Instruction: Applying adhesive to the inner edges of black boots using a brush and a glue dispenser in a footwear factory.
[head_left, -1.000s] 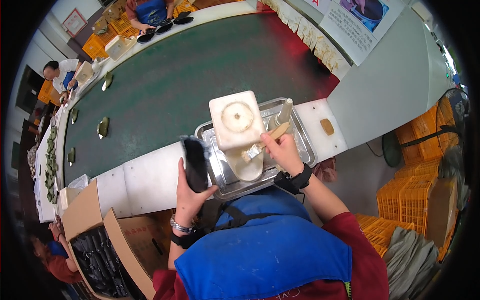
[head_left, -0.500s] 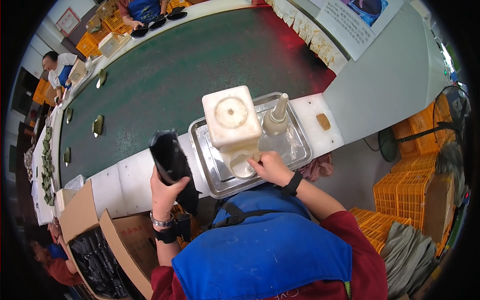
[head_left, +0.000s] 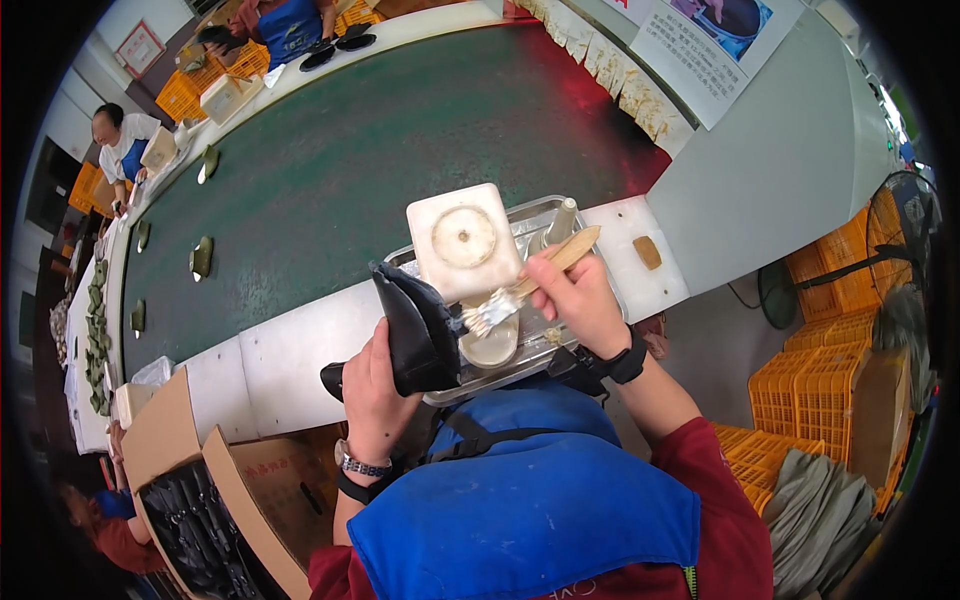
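R hand (head_left: 578,295) has lifted brush (head_left: 500,303) out of white cup (head_left: 490,352), bristles now by blk shoe pc (head_left: 415,335). L hand (head_left: 378,392) has swung pc right, twd brush. Far co-worker (head_left: 290,32) now holds dk item (head_left: 218,40) up.

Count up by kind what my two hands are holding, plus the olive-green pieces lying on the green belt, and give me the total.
Black shoe upper, left hand: 1
Brush, right hand: 1
Olive-green pieces, green belt: 4
Total: 6
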